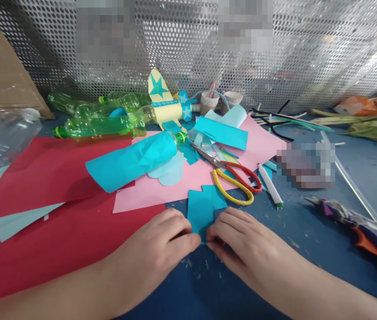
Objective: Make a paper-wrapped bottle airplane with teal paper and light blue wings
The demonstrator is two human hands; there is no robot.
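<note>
A small teal paper piece (203, 206) lies on the blue table near the front. My left hand (162, 246) pinches its near left edge with closed fingers. My right hand (242, 242) presses and pinches the near right edge, fingers curled. Just beyond the paper lie scissors (237, 178) with red and yellow handles, resting on a pink sheet (175, 184). A green bottle wrapped in teal paper (135, 162) lies further back on the left.
Red paper sheets (51, 204) cover the left side. A glue gun (358, 224) lies at the right, a white glue stick (270, 184) by the scissors. Green bottles (98, 120), a paper plane model (165, 104) and a perforated metal wall (308, 53) are behind.
</note>
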